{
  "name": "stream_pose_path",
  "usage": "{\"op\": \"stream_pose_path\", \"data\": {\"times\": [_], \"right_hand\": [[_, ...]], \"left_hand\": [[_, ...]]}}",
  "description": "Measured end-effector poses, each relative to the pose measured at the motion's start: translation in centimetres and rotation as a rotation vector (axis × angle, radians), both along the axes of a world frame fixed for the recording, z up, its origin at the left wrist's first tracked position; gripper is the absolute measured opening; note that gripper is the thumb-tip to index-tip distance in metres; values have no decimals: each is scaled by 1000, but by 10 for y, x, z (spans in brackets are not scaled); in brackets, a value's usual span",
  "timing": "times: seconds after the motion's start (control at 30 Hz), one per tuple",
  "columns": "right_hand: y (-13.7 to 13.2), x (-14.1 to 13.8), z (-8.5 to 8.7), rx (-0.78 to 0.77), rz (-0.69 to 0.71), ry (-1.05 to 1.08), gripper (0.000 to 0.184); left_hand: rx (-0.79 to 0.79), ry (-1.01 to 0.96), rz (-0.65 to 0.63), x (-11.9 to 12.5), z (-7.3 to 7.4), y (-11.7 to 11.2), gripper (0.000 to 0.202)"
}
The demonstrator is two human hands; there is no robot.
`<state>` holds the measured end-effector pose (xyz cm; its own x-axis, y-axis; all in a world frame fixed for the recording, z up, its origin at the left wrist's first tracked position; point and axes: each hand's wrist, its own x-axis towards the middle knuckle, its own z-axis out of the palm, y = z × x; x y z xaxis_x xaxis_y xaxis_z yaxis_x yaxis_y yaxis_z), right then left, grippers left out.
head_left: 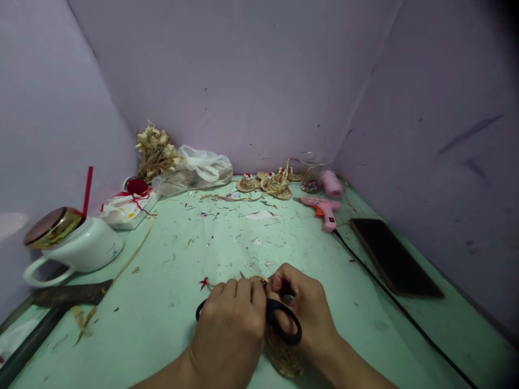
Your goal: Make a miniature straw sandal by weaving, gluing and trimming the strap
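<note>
Black-handled scissors [298,330] lie under my left hand [233,327], one loop showing on each side of it and a blade tip just beyond the knuckles. My left hand is closed over their middle. My right hand [302,302] is closed in a pinch at the upper end of a small braided straw piece [286,356], whose rounded end hangs below the right scissor loop. What lies between the fingertips is hidden. A cord with a red knotted end [204,283] sticks out past my left fingers.
A pink glue gun [324,209] with a black cable and a dark phone-like slab [395,256] lie right. Small straw pieces [275,185], pink thread spool [331,183] and plastic bag [203,168] stand behind. A white mug [87,246] and hammer-like tool [71,296] are left.
</note>
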<state>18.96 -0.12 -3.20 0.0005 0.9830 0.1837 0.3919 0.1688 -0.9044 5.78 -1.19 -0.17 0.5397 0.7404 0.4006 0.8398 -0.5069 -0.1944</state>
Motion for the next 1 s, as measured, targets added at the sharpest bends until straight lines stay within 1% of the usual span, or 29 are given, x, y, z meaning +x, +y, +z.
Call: {"op": "stream_pose_path", "data": {"times": [0.1,0.13,0.17,0.2,0.27,0.3,0.33,0.37,0.43,0.53,0.57,0.63,0.73,0.77,0.83,0.9,0.93,1.0], "right_hand": [[6,3,-4,-19,-99,-92,15],[8,5,-5,-36,-129,-103,15],[10,6,-6,-53,-128,-93,16],[11,6,-7,-68,-92,-63,17],[14,7,-8,-112,-15,41,21],[15,8,-8,-143,22,111,23],[17,8,-7,-177,57,190,25],[18,9,-7,-210,89,265,28],[20,11,-7,-263,147,371,30],[23,12,-8,-300,186,401,29],[23,13,-9,-303,192,400,28],[24,13,-9,-307,200,399,26],[25,13,-9,-335,211,385,23],[25,14,-9,-351,217,376,22],[26,15,-8,-383,234,362,18],[27,17,-8,-405,251,365,16],[27,18,-8,-410,259,369,16],[28,19,-9,-420,266,373,16]], "left_hand": [[-11,41,-14,-9,9,-10,30],[12,53,-49,-14,14,-12,31],[44,58,-97,-19,18,-12,33],[77,39,-117,-25,23,-10,36],[94,-24,-149,-36,27,0,37],[106,-73,-190,-41,27,8,35],[61,-95,-256,-47,24,17,33],[6,-126,-332,-52,20,26,30],[-75,-202,-416,-63,7,42,27],[-154,-340,-444,-74,-8,52,28],[-173,-356,-448,-77,-10,52,29],[-214,-337,-450,-81,-8,50,29],[-299,-282,-410,-87,3,47,29],[-322,-262,-369,-89,6,48,29],[-312,-212,-215,-95,9,54,31],[-247,-133,-5,-102,5,65,34],[-251,-85,56,-105,0,72,37],[-290,-42,51,-110,-9,85,39]]}}
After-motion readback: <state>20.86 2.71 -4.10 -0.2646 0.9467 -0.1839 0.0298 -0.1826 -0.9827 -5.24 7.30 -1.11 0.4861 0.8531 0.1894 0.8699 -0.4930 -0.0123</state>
